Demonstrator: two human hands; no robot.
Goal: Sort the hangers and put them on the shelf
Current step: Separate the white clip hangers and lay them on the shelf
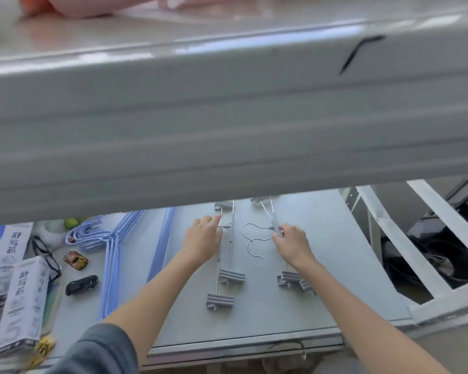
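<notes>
1. Left hand [201, 240]: we see it reach over the shelf [322, 265], its fingers fairly straight and resting on the metal bars of the left pair of clip hangers [229, 255]; it curls round nothing.
2. Right hand [291, 242]: our fingers pinch the centre bar of the right clip hangers [288, 279], where the wire hooks [254, 238] meet it.
3. Clip hangers: both sets lie flat on the grey shelf, bars running away from us, grey ribbed clips at the near and far ends. The two wire hooks curve into the gap between the sets.
4. Blue hangers [111, 247]: a stack lies flat on the same shelf, left of the left hand, hooks pointing left.
5. Upper shelf [227, 117]: its blurred grey edge crosses the top of the view and hides the far ends of the hangers.
6. Left margin: two toothpaste boxes [22, 300], black eyeglasses [45, 255], a black toy car [81, 284] and a yellow-and-red toy car [75, 260].
</notes>
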